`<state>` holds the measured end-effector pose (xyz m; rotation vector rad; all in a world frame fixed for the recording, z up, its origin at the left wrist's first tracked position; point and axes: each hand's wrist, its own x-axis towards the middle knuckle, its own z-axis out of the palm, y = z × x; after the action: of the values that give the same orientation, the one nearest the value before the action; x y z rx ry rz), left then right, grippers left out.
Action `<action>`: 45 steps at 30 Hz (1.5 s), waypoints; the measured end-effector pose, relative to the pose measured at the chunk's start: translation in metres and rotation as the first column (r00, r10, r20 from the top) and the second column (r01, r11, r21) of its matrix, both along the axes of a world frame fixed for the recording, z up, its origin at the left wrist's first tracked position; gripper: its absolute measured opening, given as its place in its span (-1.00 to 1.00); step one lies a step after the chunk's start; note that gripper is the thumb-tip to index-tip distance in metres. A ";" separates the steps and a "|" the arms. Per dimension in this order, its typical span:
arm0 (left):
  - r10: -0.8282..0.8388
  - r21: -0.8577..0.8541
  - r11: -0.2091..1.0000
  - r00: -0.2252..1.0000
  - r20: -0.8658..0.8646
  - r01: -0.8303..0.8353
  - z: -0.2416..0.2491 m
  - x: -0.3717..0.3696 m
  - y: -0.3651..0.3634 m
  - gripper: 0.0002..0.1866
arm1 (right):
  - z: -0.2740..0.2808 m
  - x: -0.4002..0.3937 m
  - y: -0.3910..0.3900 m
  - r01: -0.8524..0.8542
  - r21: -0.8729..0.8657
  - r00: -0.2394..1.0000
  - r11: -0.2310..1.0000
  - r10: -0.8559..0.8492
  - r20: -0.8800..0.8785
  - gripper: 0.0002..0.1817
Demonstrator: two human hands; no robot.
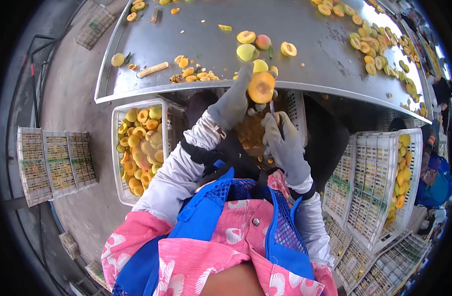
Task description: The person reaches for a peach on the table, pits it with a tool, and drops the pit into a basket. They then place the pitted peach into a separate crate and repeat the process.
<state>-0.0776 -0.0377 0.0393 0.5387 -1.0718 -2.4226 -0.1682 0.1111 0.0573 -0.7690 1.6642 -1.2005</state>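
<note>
My left hand [232, 102], in a grey glove, is closed around a halved yellow peach [261, 88] just past the near edge of the metal table. The peach's cut face is turned up towards me. In my gloved right hand [286, 148] is a small knife [272, 107], its blade pointing up close beneath the peach. The knife's handle is mostly hidden by my fingers. On the table, beyond my left hand, lie a whole greenish peach [247, 52], a reddish peach [263, 42] and a cut half [288, 49].
A white crate [116, 163] of peach halves stands at my left. Another crate [299, 111] sits below my hands, partly hidden. More crates [364, 172] are stacked at right, near a person in blue [435, 180]. The metal table [196, 39] holds a wooden-handled tool [153, 69] and many peach halves [371, 47].
</note>
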 end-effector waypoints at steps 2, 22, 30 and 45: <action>0.114 0.011 0.993 0.993 0.027 -0.114 0.005 -0.002 0.019 -0.36 | -0.001 -0.002 0.003 0.007 0.009 0.998 1.000 -0.006 -0.061 -0.80; 0.492 -0.315 0.831 0.870 0.029 -0.459 0.007 -0.021 0.078 -0.58 | -0.001 0.015 0.020 0.088 -0.275 0.870 0.957 -0.208 -0.447 -0.69; 0.458 -0.325 0.844 0.889 0.026 -0.426 0.023 -0.020 0.083 -0.69 | -0.005 0.007 0.024 -0.040 -0.284 0.855 0.958 -0.114 -0.506 -0.65; 0.180 -0.308 0.939 0.981 0.072 -0.150 0.015 -0.013 0.071 -0.45 | 0.025 -0.016 0.030 -0.299 -0.025 0.544 0.954 0.192 0.817 -0.46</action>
<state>-0.0902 0.0331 0.0539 0.6213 -1.3511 -2.0555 -0.1845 0.1415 0.0821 -0.2554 0.7905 -1.0014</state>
